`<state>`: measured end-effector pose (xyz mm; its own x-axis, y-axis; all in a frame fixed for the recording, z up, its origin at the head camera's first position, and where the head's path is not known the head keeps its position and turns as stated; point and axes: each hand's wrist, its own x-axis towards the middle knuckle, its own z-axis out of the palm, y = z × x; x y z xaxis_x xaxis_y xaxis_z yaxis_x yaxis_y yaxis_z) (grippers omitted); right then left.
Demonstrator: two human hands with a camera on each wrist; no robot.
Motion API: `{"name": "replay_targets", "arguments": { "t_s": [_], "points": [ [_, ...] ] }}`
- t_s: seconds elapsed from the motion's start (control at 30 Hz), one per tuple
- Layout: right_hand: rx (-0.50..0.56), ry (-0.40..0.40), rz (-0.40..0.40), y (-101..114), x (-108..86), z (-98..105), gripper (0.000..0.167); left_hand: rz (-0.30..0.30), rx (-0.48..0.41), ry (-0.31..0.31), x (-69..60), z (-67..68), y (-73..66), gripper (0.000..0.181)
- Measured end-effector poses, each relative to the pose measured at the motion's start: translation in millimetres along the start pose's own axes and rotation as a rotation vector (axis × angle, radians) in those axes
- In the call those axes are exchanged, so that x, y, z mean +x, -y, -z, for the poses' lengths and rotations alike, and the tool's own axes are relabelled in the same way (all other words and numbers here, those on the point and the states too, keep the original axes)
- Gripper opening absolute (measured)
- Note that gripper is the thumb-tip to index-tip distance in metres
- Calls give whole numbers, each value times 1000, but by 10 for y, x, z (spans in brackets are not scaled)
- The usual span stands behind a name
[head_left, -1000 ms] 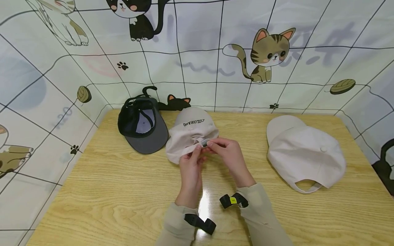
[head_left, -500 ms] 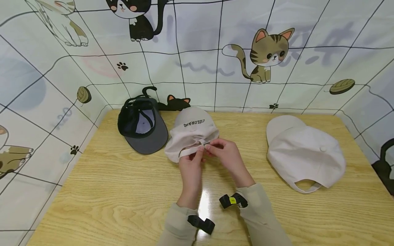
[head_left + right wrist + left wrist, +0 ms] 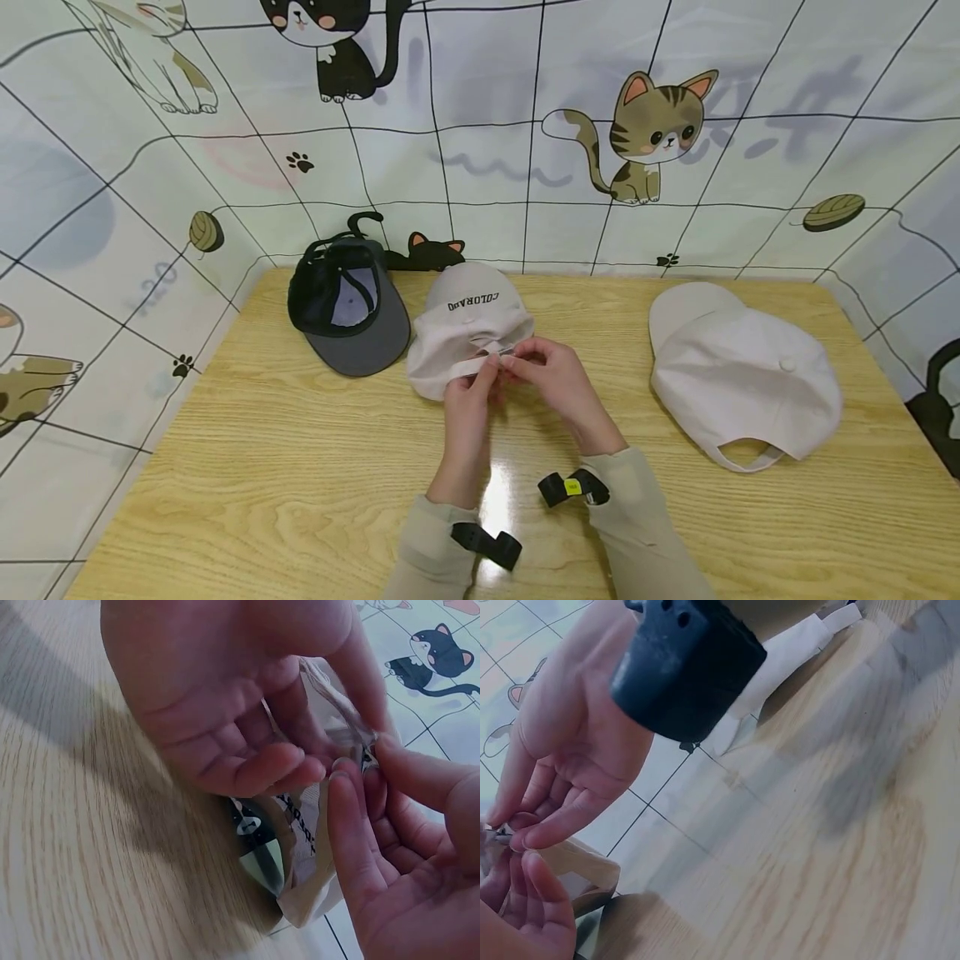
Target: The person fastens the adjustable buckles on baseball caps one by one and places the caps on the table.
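A light beige baseball cap (image 3: pixel 471 315) with COLORADO lettering lies upside down to the viewer at mid-table, its back strap (image 3: pixel 470 367) facing me. My left hand (image 3: pixel 467 417) pinches the strap between thumb and fingers. Close beside it, my right hand (image 3: pixel 558 383) pinches the strap near its small metal buckle. In the right wrist view the fingertips of my left hand (image 3: pixel 217 697) and right hand (image 3: pixel 420 855) meet at the buckle (image 3: pixel 367 756), which they mostly cover. The left wrist view also has both hands meeting there.
Left of the cap, a dark grey cap (image 3: pixel 360 342) lies with its inside showing, nearly touching it. Another pale cap (image 3: pixel 742 367) rests on the right side of the wooden table (image 3: pixel 300 500). A cat-patterned sheet (image 3: pixel 487 167) stands behind and along the sides.
The grey metal buckle, plainly visible a second ago, is now largely covered by my fingers. More of the strap showed half a second ago than now. The other caps have stayed put.
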<state>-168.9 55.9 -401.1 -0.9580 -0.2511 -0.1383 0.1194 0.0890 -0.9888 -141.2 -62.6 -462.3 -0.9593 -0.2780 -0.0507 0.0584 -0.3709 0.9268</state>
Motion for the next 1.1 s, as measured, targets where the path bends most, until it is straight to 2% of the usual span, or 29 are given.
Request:
{"name": "replay_targets", "arguments": {
  "t_s": [0.17,0.27,0.5,0.63,0.7,0.9,1.1],
  "points": [
    [-124,21,29,-5,-3,-16,23,169,-23,-19,-114,-61,-267,31],
    [-207,32,41,0,-11,-32,22,208,-13,-28,-140,-63,-375,33],
    [-342,32,108,-16,-13,-51,19,214,-27,-58,-109,-32,-409,26],
    [-406,-5,162,-36,-9,-57,17,197,-20,-86,-96,-32,-397,25],
    [-439,-32,187,-34,-13,-65,15,190,-17,-76,-97,-38,-390,26],
    [-500,-65,238,-20,-35,-111,5,181,-27,19,-107,-63,-326,26],
    [-540,-78,269,-3,-53,-166,6,183,-40,-25,-120,-76,-366,24]
  ]
}}
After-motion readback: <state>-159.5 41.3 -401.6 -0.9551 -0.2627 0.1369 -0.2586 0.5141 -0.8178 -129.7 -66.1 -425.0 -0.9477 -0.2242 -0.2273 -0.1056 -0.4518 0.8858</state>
